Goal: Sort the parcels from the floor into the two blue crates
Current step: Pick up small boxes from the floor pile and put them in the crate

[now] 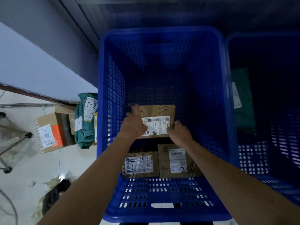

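Head view. The right crate (253,159) is cut off by the frame edge. Its interior is dark and only a green bag (243,103) shows inside. The parcel (158,111) is inside the left crate (113,103); whether it rests on the crate bottom cannot be told. The left hand (134,124) grips its far left corner, fingers curled over the edge. The right hand (180,133) pinches its near right corner. Box 4-4 (139,164) and box 2 (177,159) lie side by side at the near wall. The pale tiled floor (48,168), below a wall (32,54), carries a carton (52,132) and a floor bag (84,127).

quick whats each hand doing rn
left hand: grips the cardboard box by its left edge, inside the crate
right hand: grips the same box at its right edge
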Demonstrator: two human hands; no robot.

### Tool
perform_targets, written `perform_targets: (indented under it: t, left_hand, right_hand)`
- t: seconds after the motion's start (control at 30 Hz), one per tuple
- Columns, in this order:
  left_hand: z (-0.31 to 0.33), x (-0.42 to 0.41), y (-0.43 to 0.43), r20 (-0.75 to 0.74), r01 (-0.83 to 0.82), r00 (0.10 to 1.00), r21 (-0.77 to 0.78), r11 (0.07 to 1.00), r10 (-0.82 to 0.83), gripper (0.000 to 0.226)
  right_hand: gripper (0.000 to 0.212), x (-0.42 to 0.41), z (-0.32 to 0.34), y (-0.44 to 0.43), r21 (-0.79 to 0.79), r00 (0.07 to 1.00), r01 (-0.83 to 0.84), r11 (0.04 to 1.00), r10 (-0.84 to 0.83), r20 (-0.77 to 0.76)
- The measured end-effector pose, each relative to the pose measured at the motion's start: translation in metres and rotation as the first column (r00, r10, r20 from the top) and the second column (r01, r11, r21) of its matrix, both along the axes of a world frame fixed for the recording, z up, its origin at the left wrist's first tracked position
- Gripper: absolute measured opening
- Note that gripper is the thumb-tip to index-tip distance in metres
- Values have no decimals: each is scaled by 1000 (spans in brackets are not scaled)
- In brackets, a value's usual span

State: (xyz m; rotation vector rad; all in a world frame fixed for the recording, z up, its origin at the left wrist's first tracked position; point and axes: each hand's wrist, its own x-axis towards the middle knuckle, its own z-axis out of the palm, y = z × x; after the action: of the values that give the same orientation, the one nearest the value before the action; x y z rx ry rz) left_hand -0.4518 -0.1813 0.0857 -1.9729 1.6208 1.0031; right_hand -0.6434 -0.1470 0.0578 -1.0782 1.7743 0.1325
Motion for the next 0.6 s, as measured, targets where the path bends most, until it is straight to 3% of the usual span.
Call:
perform_targets:
  t: [0.2, 0.3, 0.4, 0.6]
  left_hand:
    - [-21, -46, 11, -256, -12, 966, 91, 996, 35, 106]
    - [-35, -62, 23, -373, 12, 927, 150, 989, 45, 108]
    - [-42, -72, 35, -414, 3, 905, 231, 973, 96, 91]
    - [-49, -71, 43, -363, 41, 930, 261, 964, 59, 86]
  right_hand:
    - [47, -42, -2, 5, 81, 978, 72, 994, -54, -201]
    - [56, -58, -8, 12, 156, 979, 85, 984, -53, -196]
    - [56, -63, -17, 20, 211, 987, 43, 977, -8, -163]
    - [74, -55, -11, 24, 277, 892, -283, 918, 358, -277]
